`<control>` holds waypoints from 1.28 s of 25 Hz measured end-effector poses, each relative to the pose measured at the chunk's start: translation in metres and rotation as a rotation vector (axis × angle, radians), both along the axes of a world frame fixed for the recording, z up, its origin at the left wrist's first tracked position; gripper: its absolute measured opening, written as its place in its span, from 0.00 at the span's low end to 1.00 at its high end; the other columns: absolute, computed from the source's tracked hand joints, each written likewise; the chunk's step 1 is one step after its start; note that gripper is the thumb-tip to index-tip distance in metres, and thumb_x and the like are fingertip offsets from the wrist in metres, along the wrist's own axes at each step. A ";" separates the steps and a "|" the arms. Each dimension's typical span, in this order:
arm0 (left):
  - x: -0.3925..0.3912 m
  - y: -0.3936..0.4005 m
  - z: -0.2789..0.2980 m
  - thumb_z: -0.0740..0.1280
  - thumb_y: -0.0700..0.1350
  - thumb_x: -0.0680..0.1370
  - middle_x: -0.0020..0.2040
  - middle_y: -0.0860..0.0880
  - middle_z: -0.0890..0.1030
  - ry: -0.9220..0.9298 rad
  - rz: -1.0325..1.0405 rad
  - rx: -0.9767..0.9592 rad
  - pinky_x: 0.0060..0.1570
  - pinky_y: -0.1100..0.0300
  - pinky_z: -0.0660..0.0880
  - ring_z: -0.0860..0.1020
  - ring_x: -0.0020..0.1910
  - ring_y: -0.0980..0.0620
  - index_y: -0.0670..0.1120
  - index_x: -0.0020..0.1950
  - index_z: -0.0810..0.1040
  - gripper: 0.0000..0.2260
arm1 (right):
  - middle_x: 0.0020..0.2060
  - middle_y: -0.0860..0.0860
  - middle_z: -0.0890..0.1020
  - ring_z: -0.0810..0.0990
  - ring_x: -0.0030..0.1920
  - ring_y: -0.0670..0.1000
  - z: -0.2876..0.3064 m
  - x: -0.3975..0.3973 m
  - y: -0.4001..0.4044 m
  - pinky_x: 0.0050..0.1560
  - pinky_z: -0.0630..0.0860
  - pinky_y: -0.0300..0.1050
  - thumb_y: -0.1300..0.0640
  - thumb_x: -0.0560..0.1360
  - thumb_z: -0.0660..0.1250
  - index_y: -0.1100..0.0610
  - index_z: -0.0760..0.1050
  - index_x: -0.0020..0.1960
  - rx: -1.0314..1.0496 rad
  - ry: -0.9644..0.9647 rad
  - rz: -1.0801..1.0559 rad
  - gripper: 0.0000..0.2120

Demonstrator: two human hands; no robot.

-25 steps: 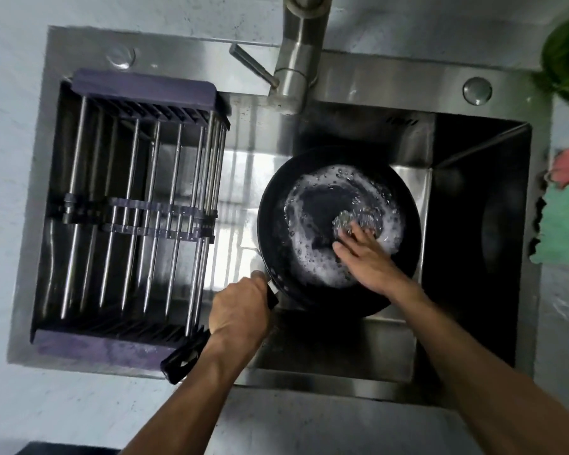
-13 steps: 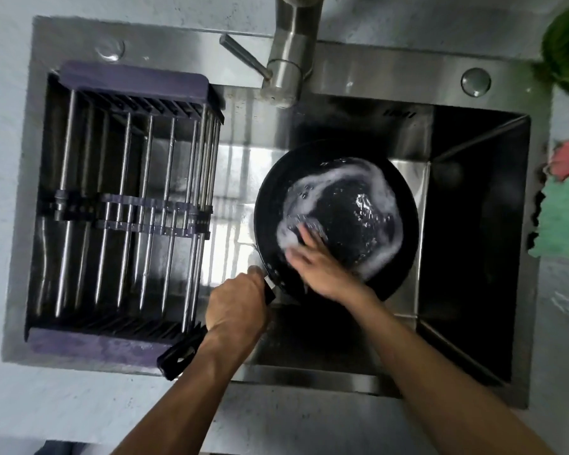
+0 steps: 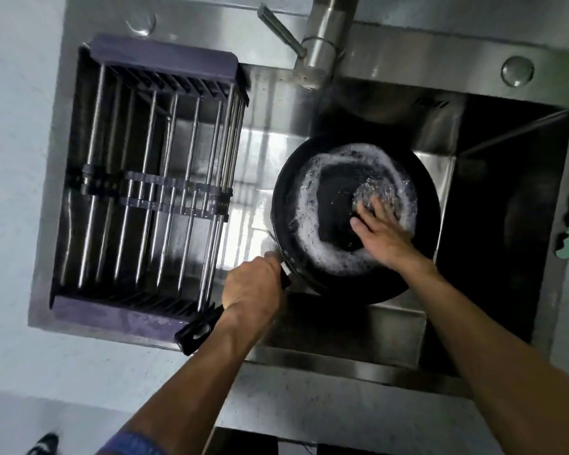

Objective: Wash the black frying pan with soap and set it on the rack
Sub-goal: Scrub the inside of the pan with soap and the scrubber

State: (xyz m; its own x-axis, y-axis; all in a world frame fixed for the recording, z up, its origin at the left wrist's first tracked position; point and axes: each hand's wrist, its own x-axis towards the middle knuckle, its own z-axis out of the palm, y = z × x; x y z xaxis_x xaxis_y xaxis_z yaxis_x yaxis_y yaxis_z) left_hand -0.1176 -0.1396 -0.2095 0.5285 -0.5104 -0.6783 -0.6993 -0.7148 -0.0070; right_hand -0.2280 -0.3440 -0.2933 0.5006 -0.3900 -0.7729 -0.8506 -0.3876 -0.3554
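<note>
We hold the black frying pan (image 3: 355,218) over the sink (image 3: 391,323), our left hand (image 3: 253,290) clamped round its handle (image 3: 197,333), our right hand (image 3: 381,231) pressing a steel scrubber (image 3: 373,193) into the suds with straight fingers. A soapy handle could slip, and hard scrubbing might scratch the pan. The rack (image 3: 151,188) waits alongside.

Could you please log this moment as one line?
left hand: grips black frying pan handle | right hand: presses steel scourer | foamy

Round black metal frying pan (image 3: 355,218) ringed with white suds; silver-barred drying rack (image 3: 151,205) (purple plastic ends); grey stainless steel sink (image 3: 408,60).
</note>
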 end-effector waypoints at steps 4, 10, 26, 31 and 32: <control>-0.002 0.001 -0.003 0.64 0.44 0.79 0.50 0.47 0.81 -0.007 -0.037 0.008 0.40 0.55 0.74 0.82 0.48 0.46 0.46 0.61 0.69 0.12 | 0.80 0.43 0.39 0.36 0.79 0.48 0.015 0.021 0.066 0.74 0.35 0.45 0.43 0.84 0.50 0.44 0.55 0.80 0.346 -0.221 -0.030 0.25; 0.000 0.000 -0.002 0.64 0.43 0.78 0.51 0.47 0.81 0.013 0.003 -0.021 0.43 0.54 0.76 0.81 0.50 0.45 0.46 0.61 0.71 0.12 | 0.78 0.38 0.38 0.37 0.80 0.47 0.010 -0.015 0.044 0.78 0.39 0.53 0.39 0.83 0.48 0.42 0.55 0.80 0.126 -0.041 0.002 0.26; 0.000 0.000 0.002 0.65 0.46 0.78 0.50 0.48 0.81 0.015 -0.006 -0.028 0.39 0.57 0.70 0.81 0.49 0.47 0.46 0.60 0.71 0.11 | 0.81 0.49 0.43 0.40 0.80 0.52 -0.015 0.019 0.014 0.78 0.39 0.49 0.41 0.84 0.46 0.50 0.52 0.81 -0.061 -0.135 -0.091 0.28; -0.002 -0.002 -0.002 0.65 0.47 0.78 0.50 0.48 0.81 0.033 0.024 -0.045 0.38 0.58 0.68 0.81 0.49 0.47 0.47 0.59 0.70 0.12 | 0.80 0.44 0.38 0.35 0.78 0.47 -0.012 0.074 0.016 0.79 0.40 0.54 0.44 0.85 0.50 0.44 0.46 0.81 0.054 -0.428 -0.026 0.27; -0.001 -0.003 -0.002 0.65 0.47 0.78 0.50 0.48 0.81 0.039 0.040 -0.044 0.38 0.58 0.68 0.81 0.48 0.47 0.47 0.59 0.70 0.11 | 0.80 0.46 0.38 0.33 0.78 0.48 -0.018 0.066 -0.009 0.79 0.40 0.56 0.43 0.85 0.48 0.45 0.44 0.81 -0.143 -0.307 0.019 0.28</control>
